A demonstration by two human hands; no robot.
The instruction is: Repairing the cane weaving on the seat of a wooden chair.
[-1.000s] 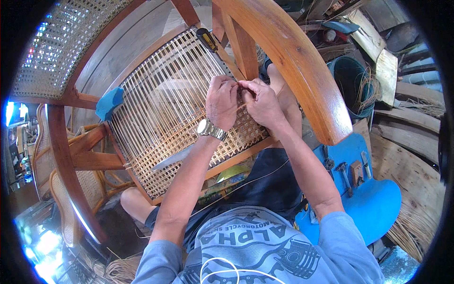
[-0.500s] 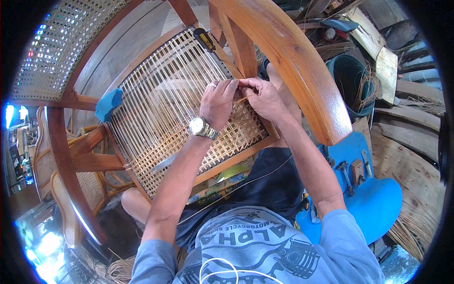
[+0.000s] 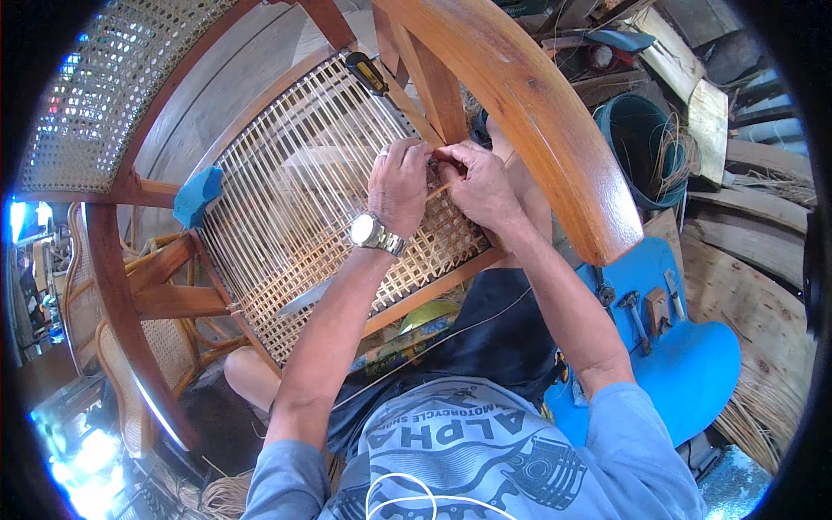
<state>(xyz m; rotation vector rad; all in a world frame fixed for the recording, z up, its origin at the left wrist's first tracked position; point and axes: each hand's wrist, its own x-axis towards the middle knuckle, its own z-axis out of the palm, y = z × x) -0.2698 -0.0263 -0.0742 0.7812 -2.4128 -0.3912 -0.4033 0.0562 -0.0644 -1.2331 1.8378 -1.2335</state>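
Note:
A wooden chair seat with a half-woven cane panel (image 3: 286, 191) lies before me, close-meshed on the near side and with single-direction strands farther off. My left hand (image 3: 399, 186) is closed over the panel near its right rail, a wristwatch (image 3: 366, 230) on that wrist. Beside it, my right hand (image 3: 481, 184) is closed, thumb and fingers pinching a thin cane strand (image 3: 441, 188) that runs between the hands. The fingertips of both hands meet at the rail and are partly hidden. A flat metal blade (image 3: 303, 299) rests on the weave left of my left forearm.
The wooden armrest (image 3: 537, 104) curves past my right hand. A black-and-yellow handled tool (image 3: 367, 73) lies at the seat's far corner, a blue cloth (image 3: 198, 198) at its left corner. On the right are a blue surface holding a hammer (image 3: 635, 316) and a dark bucket (image 3: 641, 147).
Both hands stay together at the right rail, with the fingers shifting slightly. My left hand has turned a little, and the view has moved slightly.

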